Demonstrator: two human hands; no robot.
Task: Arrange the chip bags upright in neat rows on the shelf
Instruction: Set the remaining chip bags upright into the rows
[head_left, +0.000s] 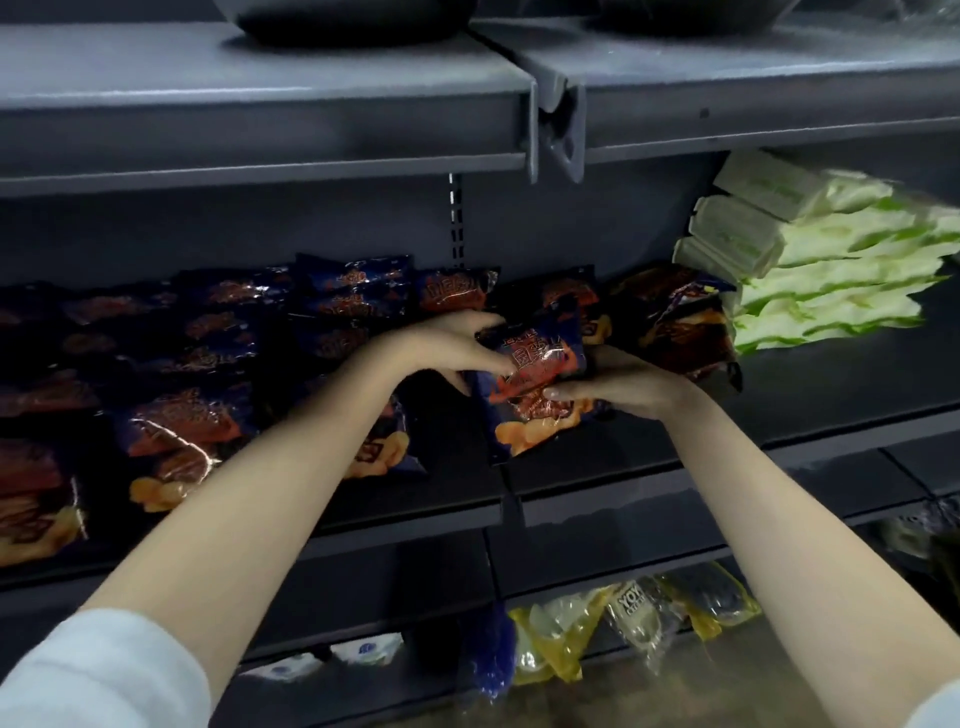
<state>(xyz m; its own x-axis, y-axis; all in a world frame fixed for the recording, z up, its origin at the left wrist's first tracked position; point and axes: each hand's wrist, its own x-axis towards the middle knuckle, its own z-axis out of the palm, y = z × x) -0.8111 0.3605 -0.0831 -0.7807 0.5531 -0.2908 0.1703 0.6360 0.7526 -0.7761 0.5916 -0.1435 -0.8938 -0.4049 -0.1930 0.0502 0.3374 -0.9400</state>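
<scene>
Both hands gripped a single chip bag (535, 384) at the centre of the frame, above the middle shelf (831, 384) of a dark grey store rack. The left hand (447, 345) curled over the bag's upper left edge, while the right hand (618, 384) clasped its right side with the thumb laid across the printed front. The dark blue and orange bag faced the camera. Its long axis ran nearly up and down the frame, with the top edge leaning back toward the rear of the shelf and slightly right, and the lower end close to the shelf surface near its front lip; whether it touched could not be told. The middle shelf held many more bags of the same kind. Rows of leaning bags (182, 421) filled the left of the frame, front to back. Further bags (353, 291) stood against the rear panel at centre, and a slumped cluster (675, 322) lay just right of the held bag. Beside that cluster, at centre right, a stack of green-and-white packs (821, 270) lay on the same shelf, piled flat. The upper shelf (260, 104) across the top of the frame carried a dark, bowl-like object (353, 21), only partly in view. On the lower shelf at bottom centre lay yellow and clear packets (550, 644) in a loose heap. A pale sleeve (104, 675) showed at lower left.
</scene>
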